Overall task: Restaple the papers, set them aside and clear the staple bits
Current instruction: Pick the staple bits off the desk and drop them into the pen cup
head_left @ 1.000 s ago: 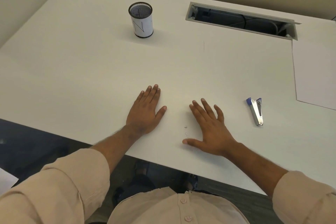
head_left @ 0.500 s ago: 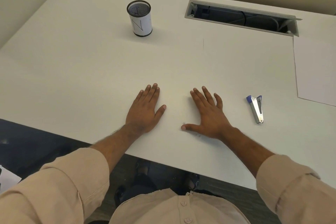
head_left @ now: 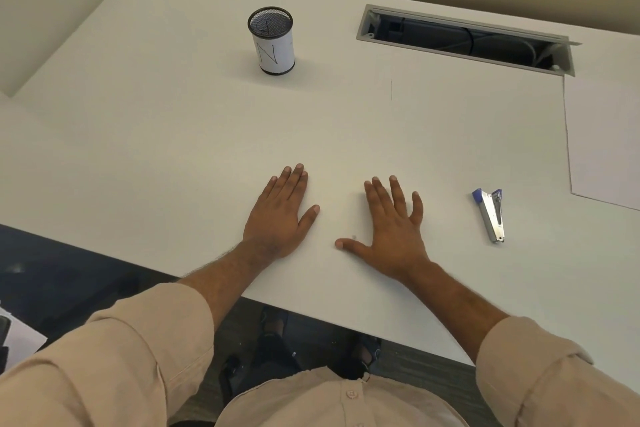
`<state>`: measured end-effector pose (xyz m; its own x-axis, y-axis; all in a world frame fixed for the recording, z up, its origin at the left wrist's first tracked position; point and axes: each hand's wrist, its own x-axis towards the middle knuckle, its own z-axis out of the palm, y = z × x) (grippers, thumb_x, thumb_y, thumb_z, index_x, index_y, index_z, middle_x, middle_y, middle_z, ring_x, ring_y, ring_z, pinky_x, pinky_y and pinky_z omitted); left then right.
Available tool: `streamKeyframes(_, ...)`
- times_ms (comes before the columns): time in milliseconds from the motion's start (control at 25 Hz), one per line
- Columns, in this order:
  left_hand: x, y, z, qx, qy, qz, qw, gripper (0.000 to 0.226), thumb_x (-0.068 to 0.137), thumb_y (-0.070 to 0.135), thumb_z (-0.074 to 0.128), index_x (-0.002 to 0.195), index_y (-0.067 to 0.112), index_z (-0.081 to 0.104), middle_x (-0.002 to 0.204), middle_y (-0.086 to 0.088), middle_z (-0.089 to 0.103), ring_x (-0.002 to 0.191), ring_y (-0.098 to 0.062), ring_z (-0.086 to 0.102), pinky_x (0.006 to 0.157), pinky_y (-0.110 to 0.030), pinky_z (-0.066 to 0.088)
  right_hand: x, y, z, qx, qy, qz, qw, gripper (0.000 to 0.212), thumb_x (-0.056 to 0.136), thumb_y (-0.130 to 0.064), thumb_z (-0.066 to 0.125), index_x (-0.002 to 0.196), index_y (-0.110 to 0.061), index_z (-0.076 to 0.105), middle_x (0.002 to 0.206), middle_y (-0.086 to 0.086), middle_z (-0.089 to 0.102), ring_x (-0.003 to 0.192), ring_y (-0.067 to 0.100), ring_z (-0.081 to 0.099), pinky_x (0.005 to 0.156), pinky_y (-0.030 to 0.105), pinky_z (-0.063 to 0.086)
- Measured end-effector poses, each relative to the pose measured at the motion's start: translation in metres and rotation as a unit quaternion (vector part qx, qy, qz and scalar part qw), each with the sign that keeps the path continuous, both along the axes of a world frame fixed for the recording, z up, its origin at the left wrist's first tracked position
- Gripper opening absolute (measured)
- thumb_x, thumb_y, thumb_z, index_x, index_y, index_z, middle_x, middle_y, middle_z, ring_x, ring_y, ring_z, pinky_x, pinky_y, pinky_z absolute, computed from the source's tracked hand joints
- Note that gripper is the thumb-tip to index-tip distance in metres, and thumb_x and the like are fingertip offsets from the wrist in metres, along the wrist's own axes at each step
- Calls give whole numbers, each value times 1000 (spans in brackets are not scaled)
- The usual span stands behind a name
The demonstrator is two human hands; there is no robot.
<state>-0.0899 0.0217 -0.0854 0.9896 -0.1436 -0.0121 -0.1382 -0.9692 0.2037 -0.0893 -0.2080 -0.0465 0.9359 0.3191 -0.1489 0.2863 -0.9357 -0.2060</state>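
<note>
Head view, and we have both palms flat on the plain white desk (head_left: 173,135): our left hand (head_left: 277,215) lies with fingers straight and together, our right hand (head_left: 393,225) with fingers splayed wide, and neither holds anything. The white sheets of paper (head_left: 604,139) lie well off at the right edge of the desk, which reads to us as set aside already. The small chrome stapler with the blue cap (head_left: 491,215) rests between our right hand and those sheets, touched by no one. So we judge the step in hand to be the last one, clearing the staple bits. One tiny grey speck (head_left: 354,237) sits just beside our right thumb; whether it is a staple bit is too small to tell, and we cannot say if more lie under the palm. Next we would need a careful sweep or pinch, perhaps toward the black mesh cup with the white label (head_left: 272,42) at the back.
</note>
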Motion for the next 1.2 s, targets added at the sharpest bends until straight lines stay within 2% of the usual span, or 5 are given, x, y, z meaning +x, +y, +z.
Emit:
streamKeyframes(160, 2, 0, 0, -1, -1, 2, 1000, 70, 100, 54, 19, 157, 16, 7, 165, 3, 1, 151, -12, -3, 123, -34, 4, 5, -31, 7, 49, 30, 79, 995, 114, 68, -89, 40, 154, -25, 1, 163, -9, 0, 146, 11, -20, 118, 52, -3)
streamKeyframes(320, 1, 0, -1, -6, -5, 4, 1000, 69, 101, 53, 21, 157, 16, 7, 165, 4, 1, 151, -11, -4, 123, -34, 4, 6, -69, 13, 16, 66, 172, 983, 131, 53, -92, 54, 154, -27, 1, 162, -13, 0, 146, 9, -20, 119, 46, -7)
streamKeyframes(760, 1, 0, 1, -12, -12, 7, 1000, 68, 101, 53, 24, 156, 16, 11, 165, 3, 6, 151, -11, 1, 123, -35, 9, 44, -21, 9, 67, 44, 139, 987, 132, 49, -90, 58, 153, -26, 7, 161, -12, 9, 147, 10, -14, 119, 44, -3)
streamKeyframes(920, 1, 0, 0, -18, -18, 8, 1000, 67, 101, 52, 26, 156, 16, 14, 164, 4, 8, 151, -10, 2, 123, -35, 9, 40, -41, 13, 127, 50, 120, 983, 125, 49, -84, 66, 151, -29, 19, 157, -13, 21, 148, 10, -1, 118, 38, 7)
streamKeyframes(1200, 1, 0, 0, -20, -14, 10, 1000, 67, 101, 53, 26, 156, 17, 13, 164, 4, 7, 151, -10, 1, 123, -35, 9, 30, -76, 8, 54, 65, 160, 983, 125, 44, -86, 65, 149, -33, 22, 150, -14, 28, 144, 14, 9, 113, 30, 6)
